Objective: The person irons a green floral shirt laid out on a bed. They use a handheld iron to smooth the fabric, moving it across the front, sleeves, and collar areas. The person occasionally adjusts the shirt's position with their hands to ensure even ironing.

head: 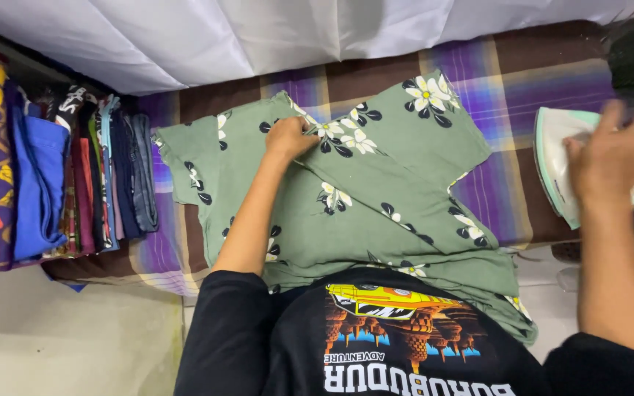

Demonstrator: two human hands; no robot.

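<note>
A green garment (383, 183) with white and black flowers lies spread on a purple and brown checked cloth (508, 95). My left hand (289, 138) pinches a fold of the garment near its far edge, fingers closed on the fabric. My right hand (614, 154) rests on the handle of a pale green and white clothes iron (555, 165), which sits at the right end of the checked cloth, beside the garment and apart from it.
A stack of folded clothes (53, 169) in blue, red, purple and dark colours lies at the left end. A white sheet (258, 37) hangs behind the surface. Pale floor (53, 337) shows at the lower left.
</note>
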